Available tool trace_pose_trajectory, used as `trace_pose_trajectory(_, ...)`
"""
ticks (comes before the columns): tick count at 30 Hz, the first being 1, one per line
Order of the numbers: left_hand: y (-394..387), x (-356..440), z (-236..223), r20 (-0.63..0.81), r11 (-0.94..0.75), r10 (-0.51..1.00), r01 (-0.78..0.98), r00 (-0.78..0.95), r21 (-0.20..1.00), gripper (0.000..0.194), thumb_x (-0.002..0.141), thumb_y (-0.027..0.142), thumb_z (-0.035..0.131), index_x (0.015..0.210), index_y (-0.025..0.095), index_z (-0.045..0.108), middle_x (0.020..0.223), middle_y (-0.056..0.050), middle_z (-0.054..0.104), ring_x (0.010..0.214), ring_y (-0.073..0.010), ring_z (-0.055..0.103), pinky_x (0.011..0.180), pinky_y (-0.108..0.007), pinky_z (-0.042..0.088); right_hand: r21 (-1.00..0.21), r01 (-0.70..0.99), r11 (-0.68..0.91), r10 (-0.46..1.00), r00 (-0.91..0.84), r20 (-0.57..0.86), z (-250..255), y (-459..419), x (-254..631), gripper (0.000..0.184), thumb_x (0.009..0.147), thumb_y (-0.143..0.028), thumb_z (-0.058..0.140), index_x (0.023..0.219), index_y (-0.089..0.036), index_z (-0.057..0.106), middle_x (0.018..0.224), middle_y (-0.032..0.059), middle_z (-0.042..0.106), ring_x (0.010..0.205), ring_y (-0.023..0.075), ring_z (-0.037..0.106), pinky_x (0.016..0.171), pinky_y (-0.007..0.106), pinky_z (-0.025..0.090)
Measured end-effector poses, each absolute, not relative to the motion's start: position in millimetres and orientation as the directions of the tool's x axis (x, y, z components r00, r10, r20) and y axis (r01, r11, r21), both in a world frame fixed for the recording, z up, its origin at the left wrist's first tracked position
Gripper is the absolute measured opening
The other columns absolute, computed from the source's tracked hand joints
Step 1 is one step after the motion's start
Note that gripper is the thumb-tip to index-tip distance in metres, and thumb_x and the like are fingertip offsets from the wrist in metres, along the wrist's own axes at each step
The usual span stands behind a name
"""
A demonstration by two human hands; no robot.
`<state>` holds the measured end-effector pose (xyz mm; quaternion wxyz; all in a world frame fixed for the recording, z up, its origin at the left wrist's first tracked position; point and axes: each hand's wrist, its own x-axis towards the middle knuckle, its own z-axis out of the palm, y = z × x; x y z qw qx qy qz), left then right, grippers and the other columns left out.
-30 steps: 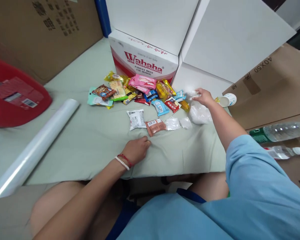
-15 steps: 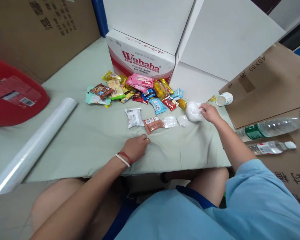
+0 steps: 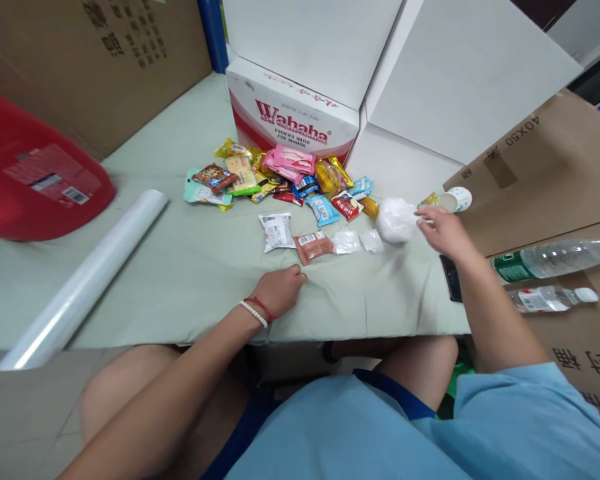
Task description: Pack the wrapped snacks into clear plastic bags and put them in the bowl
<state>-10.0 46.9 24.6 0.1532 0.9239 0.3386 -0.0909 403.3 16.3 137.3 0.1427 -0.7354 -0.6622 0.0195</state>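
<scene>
My left hand, curled closed, rests on the table near the brown packet; 2 clear wrappers lie beside that; my right hand, well apart, meets the white plastic bundle, grip unclear; gathering it would want a light pinch; snacks lie beyond.

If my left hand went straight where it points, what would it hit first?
Your left hand would probably meet the brown packet first, though its height above the cloth is unclear.

Right of the Wahaha box: one plastic bundle, one cup, two bottles; left: one red jug, one roll.
</scene>
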Motion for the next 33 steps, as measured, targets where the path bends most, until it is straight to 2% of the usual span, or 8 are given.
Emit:
trace_pose_trajectory(3, 46, -11, 25, -0.267, -0.719, 0.601, 0.656, 0.753, 0.231, 0.033, 0.095, 0.009, 0.036, 0.104, 0.016, 0.067, 0.111, -0.013, 0.062, 0.085, -0.0233, 0.069, 0.066, -0.034, 0.048, -0.306, 0.95, -0.064, 0.976, 0.123, 0.178, 120, -6, 367, 0.021, 0.093, -0.03, 0.056, 0.102, -0.027, 0.075, 0.107, 0.0068, 0.074, 0.1, 0.0278, 0.069, 0.095, 0.044, 0.053)
trace_pose_trajectory(5, 46, -11, 26, -0.266, -0.713, 0.605, 0.659, 0.751, 0.24, 0.033, 0.094, 0.009, 0.037, 0.104, 0.015, 0.067, 0.111, -0.014, 0.062, 0.085, -0.0233, 0.068, 0.068, -0.034, 0.049, -0.283, 0.945, -0.167, 0.935, 0.242, 0.257, 102, -13, 355, 0.02, 0.093, -0.033, 0.055, 0.101, -0.026, 0.073, 0.103, 0.0084, 0.072, 0.097, 0.0284, 0.067, 0.094, 0.044, 0.051)
trace_pose_trajectory(9, 45, -12, 25, -0.257, -0.718, 0.604, 0.655, 0.755, 0.236, 0.033, 0.095, 0.009, 0.036, 0.105, 0.015, 0.067, 0.111, -0.014, 0.062, 0.085, -0.0235, 0.069, 0.068, -0.034, 0.05, -0.234, 0.908, -0.349, 0.855, 0.41, 0.318, 64, -7, 363, 0.029, 0.087, -0.037, 0.063, 0.113, -0.024, 0.067, 0.106, 0.0103, 0.063, 0.092, 0.0281, 0.062, 0.088, 0.042, 0.051)
trace_pose_trajectory(13, 46, -11, 24, -0.247, -0.724, 0.605, 0.652, 0.757, 0.224, 0.033, 0.095, 0.009, 0.036, 0.104, 0.015, 0.068, 0.11, -0.014, 0.063, 0.085, -0.0242, 0.07, 0.065, -0.034, 0.048, -0.218, 0.897, -0.384, 0.839, 0.438, 0.323, 40, 13, 390, 0.02, 0.087, -0.024, 0.054, 0.101, -0.023, 0.068, 0.112, 0.0089, 0.058, 0.089, 0.0219, 0.06, 0.087, 0.036, 0.05)
trace_pose_trajectory(20, 46, -11, 24, -0.215, -0.729, 0.606, 0.643, 0.766, 0.235, 0.032, 0.092, 0.007, 0.039, 0.101, 0.016, 0.068, 0.108, -0.013, 0.065, 0.082, -0.0241, 0.069, 0.064, -0.033, 0.046, -0.168, 0.877, -0.45, 0.847, 0.478, 0.232, 56, 41, 445, 0.034, 0.081, -0.011, 0.051, 0.11, -0.012, 0.069, 0.121, 0.0155, 0.058, 0.093, 0.0204, 0.059, 0.093, 0.034, 0.046)
trace_pose_trajectory(26, 50, -13, 24, -0.168, -0.688, 0.624, 0.639, 0.763, 0.345, 0.026, 0.086, 0.007, 0.046, 0.089, 0.016, 0.07, 0.1, -0.011, 0.066, 0.081, -0.0237, 0.067, 0.068, -0.034, 0.046, -0.136, 0.91, -0.391, 0.849, 0.414, 0.327, 67, 22, 408, 0.045, 0.087, -0.025, 0.059, 0.13, -0.014, 0.063, 0.139, 0.0201, 0.053, 0.1, 0.0274, 0.061, 0.093, 0.041, 0.047)
trace_pose_trajectory(30, 53, -14, 18, -0.056, -0.648, 0.649, 0.59, 0.759, 0.481, 0.026, 0.081, 0.004, 0.048, 0.085, 0.017, 0.069, 0.095, -0.009, 0.066, 0.087, -0.0238, 0.067, 0.075, -0.034, 0.049, -0.298, 0.942, -0.154, 0.964, 0.21, 0.164, 48, 11, 361, 0.032, 0.085, -0.033, 0.064, 0.115, -0.021, 0.071, 0.119, 0.0124, 0.065, 0.094, 0.0245, 0.063, 0.091, 0.038, 0.049)
trace_pose_trajectory(33, 54, -14, 11, 0.019, -0.615, 0.661, 0.527, 0.75, 0.586, 0.025, 0.077, 0.002, 0.047, 0.079, 0.017, 0.067, 0.09, -0.007, 0.065, 0.086, -0.0224, 0.066, 0.079, -0.034, 0.05, -0.459, 0.862, -0.214, 0.959, 0.274, 0.068, 35, 10, 346, 0.016, 0.078, -0.03, 0.07, 0.091, -0.02, 0.073, 0.096, 0.0084, 0.069, 0.085, 0.022, 0.063, 0.085, 0.036, 0.051)
